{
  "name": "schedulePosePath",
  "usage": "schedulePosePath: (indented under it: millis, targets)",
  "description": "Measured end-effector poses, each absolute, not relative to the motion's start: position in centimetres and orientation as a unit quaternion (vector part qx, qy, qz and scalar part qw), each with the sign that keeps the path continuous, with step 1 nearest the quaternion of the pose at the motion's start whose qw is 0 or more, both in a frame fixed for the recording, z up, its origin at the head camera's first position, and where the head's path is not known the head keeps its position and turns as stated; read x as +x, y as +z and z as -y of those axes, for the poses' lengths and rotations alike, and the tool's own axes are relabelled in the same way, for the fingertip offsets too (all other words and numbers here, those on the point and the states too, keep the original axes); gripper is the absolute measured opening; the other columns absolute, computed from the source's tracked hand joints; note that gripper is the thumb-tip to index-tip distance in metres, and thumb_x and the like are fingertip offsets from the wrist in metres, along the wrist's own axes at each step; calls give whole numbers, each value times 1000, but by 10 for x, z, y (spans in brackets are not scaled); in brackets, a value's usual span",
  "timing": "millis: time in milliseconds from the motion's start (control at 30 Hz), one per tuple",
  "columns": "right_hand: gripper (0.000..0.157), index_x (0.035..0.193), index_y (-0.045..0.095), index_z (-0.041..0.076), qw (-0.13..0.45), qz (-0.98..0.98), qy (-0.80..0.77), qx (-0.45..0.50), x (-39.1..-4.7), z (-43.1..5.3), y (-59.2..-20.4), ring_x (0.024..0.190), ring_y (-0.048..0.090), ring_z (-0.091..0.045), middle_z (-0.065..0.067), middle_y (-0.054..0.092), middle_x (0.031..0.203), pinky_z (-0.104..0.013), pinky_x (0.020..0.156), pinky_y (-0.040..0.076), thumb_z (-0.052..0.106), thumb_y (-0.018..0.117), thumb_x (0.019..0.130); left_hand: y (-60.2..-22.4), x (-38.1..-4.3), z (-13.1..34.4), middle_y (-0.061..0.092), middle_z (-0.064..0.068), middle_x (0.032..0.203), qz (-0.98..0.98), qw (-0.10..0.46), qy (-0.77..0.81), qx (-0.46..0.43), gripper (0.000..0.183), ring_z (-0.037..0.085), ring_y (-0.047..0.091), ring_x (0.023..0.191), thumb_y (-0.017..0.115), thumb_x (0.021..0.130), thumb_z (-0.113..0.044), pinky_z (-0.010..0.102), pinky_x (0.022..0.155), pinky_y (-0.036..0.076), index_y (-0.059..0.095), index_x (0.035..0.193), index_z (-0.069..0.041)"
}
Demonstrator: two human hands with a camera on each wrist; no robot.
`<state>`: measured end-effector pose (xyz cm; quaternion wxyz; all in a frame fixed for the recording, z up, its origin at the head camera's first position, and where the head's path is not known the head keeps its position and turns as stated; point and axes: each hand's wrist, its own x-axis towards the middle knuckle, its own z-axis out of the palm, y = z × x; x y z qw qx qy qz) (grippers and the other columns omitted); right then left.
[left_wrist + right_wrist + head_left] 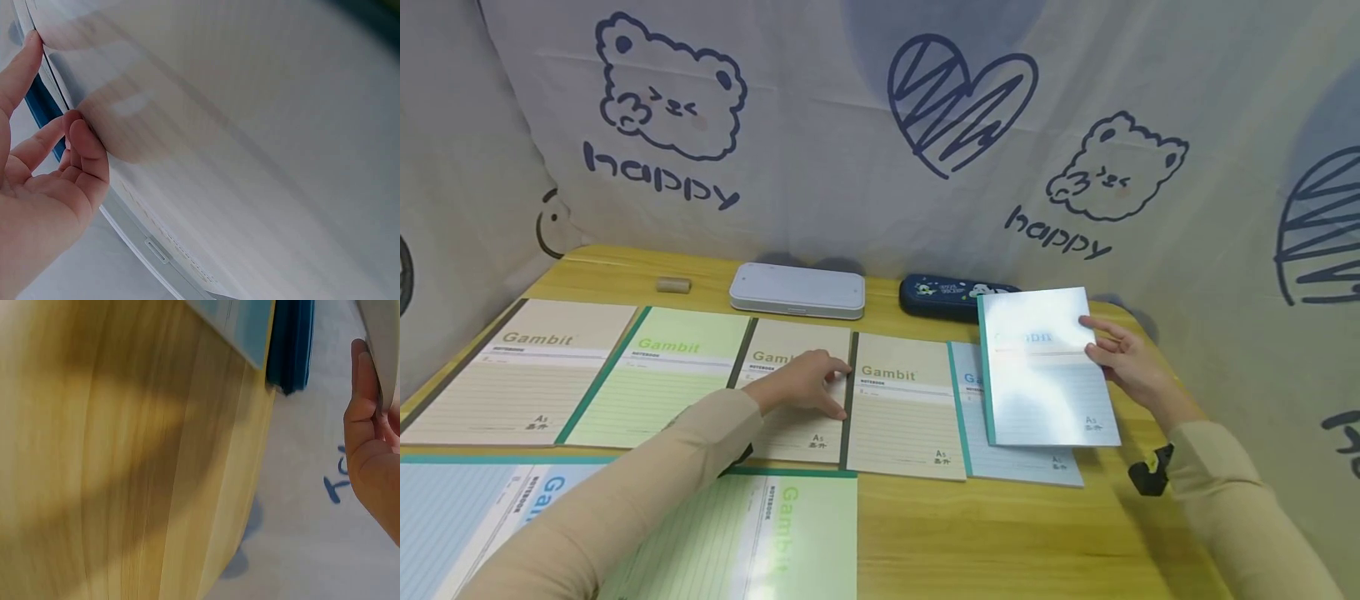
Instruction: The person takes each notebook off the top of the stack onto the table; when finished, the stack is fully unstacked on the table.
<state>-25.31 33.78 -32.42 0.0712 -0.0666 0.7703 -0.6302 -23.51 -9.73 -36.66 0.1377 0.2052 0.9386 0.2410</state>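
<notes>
In the head view my right hand grips the right edge of a pale blue notebook with a green spine, thumb in front. This notebook is raised and tilted above another blue notebook, partly covering it. My left hand lies over a beige notebook, its fingertips touching the dark spine of the neighbouring beige notebook. In the left wrist view the left fingers and thumb stand apart along that edge. The right wrist view shows the right hand holding the notebook's edge at the far right.
A green notebook and another beige notebook continue the row leftward. Nearer lie a blue notebook and a green notebook, turned sideways. Behind are a white case, a dark blue pencil case and a small brown cylinder.
</notes>
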Motion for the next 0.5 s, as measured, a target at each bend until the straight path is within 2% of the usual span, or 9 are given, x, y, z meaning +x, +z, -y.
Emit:
schedulePosePath:
  millis: [100,300,500]
  targets:
    - [38,126,48,23,61,-797,-600,-47,-255,-345,-324,71,58,-8,8,64,84,-21,61,47,9,50,91,-367,-236,98,53,8,96,-938,138,242,207,67,20,47,85,80,65,-24,33,78,40,53,123,-3]
    - [49,139,33,12,58,-830,-555,-11,-259,-358,-326,75,59,-8,14,63,85,-22,64,48,15,49,92,-369,-236,100,52,8,96,-939,141,239,203,66,19,47,85,80,65,-24,33,78,40,53,123,-4]
    - [50,139,34,16,56,-845,-531,10,-259,-383,-335,75,58,-8,13,61,85,-24,65,47,18,50,92,-367,-236,98,52,8,97,-937,136,242,211,67,19,48,86,80,65,-24,32,79,40,53,123,-3]
